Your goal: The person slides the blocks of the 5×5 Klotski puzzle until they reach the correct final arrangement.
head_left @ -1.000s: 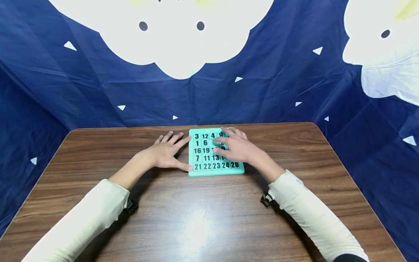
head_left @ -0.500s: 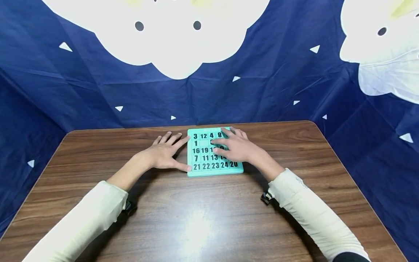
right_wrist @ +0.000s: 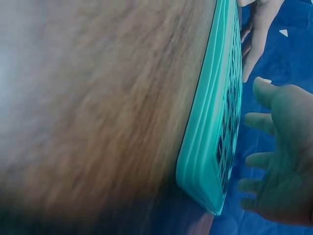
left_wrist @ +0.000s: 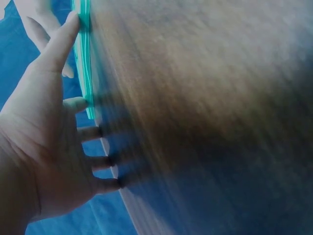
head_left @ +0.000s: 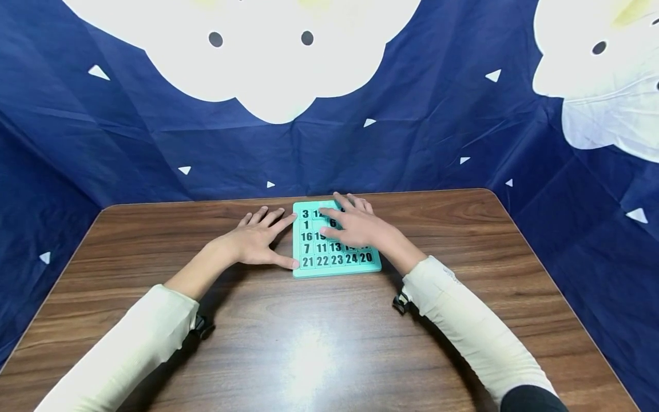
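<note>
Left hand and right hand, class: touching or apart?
Apart: the head view shows uncovered teal number board between the left hand and right hand.

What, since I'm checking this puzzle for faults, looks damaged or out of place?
No damage shows on the number board, though the right hand hides part. Tile 20 follows tile 24 in the bottom row, so the order looks odd.
</note>
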A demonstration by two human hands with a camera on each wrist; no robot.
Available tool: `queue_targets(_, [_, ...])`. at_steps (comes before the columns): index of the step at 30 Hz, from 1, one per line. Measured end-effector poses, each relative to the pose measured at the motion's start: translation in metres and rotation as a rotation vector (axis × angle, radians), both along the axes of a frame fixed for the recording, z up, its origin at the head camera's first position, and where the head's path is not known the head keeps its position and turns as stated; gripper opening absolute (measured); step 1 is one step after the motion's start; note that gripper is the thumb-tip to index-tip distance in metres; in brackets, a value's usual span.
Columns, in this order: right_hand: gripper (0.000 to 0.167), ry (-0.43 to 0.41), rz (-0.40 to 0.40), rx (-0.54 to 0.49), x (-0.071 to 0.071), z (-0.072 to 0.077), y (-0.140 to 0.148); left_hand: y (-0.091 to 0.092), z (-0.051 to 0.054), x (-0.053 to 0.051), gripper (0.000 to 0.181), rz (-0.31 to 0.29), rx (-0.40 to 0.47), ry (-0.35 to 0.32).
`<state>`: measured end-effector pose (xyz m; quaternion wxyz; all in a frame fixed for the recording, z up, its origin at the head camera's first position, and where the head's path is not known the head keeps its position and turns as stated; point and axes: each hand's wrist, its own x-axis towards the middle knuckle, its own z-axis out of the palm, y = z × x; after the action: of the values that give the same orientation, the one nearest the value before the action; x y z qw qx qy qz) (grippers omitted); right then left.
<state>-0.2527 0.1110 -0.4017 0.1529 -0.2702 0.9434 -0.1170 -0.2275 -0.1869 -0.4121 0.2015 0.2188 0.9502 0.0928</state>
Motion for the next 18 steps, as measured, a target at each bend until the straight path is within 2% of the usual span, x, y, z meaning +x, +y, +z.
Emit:
queue_targets(5, [0.069, -0.016, 0.012, 0.050, 0.001, -0.002, -0.003, 0.001, 0.000, 0.000, 0.130, -0.004, -0.008, 0.002])
queue_targets(11, [0.069, -0.020, 0.049, 0.073, 0.014, 0.002, 0.000, 0.000, 0.000, 0.000, 0.130, -0.002, -0.003, 0.003])
queue_targets(15, [0.068, -0.017, 0.054, 0.049, 0.018, 0.004, 0.000, 0.000, -0.002, -0.001, 0.132, 0.002, -0.005, 0.001])
queue_targets(18, [0.066, 0.000, 0.039, 0.008, 0.015, 0.004, -0.004, -0.001, -0.003, -0.002, 0.132, 0.004, -0.011, -0.003])
